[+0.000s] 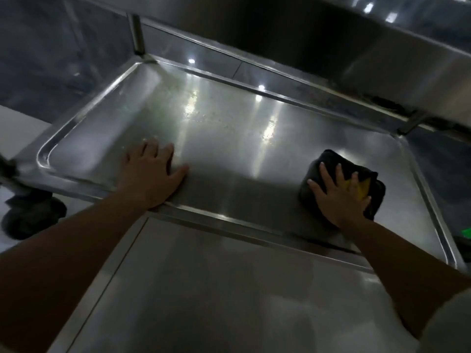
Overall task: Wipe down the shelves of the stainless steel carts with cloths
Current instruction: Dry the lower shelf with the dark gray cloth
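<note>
Your left hand (153, 174) lies flat on the shelf (229, 149), fingers straight and slightly apart, palm over the near rim. It holds nothing. Your right hand (339, 197) presses down on the cloth (321, 161), fingers straight and spread across its top, not curled round it. The cloth is dark, bunched, with a yellow patch (363, 189) showing between your fingers. It sits on the shelf's right side, near the right rim and closer to the near rim than the far one. Hands are well apart.

The shelf is a steel tray with a raised rim and rounded corners. Light glare and pale specks (201, 115) show on its middle and far part. A post (136, 34) rises at the far left corner. A second steel surface (382, 42) is above and behind, at the top right. A dark caster (33, 215) is at the left, below the shelf. Pale floor (204, 289) is below the near rim.
</note>
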A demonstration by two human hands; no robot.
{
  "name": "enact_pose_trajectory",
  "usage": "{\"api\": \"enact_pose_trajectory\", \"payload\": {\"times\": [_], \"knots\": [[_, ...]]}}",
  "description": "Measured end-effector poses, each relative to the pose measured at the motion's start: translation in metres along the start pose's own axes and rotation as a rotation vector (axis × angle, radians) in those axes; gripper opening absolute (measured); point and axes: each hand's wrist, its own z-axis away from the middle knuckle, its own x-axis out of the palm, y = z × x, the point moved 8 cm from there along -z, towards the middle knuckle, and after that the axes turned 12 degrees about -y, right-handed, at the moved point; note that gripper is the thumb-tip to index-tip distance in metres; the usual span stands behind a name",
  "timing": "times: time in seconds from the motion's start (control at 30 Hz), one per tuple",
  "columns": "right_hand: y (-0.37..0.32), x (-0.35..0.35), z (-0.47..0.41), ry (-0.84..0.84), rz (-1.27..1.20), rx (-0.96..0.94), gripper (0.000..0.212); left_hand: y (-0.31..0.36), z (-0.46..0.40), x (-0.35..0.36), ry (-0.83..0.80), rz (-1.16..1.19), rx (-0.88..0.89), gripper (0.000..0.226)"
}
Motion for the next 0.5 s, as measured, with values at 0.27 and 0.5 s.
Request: {"api": "enact_pose_trajectory", "payload": {"times": [0.27, 0.5], "knots": [[-0.165, -0.002, -0.023, 0.037, 0.101, -0.235, 0.060, -0.002, 0.000, 0.006, 0.014, 0.026, -0.013, 0.077], [-0.287, 0.005, 0.003, -0.020, 0.056, -0.645, 0.058, -0.014, -0.001, 0.001, 0.051, 0.100, -0.004, 0.063]]}}
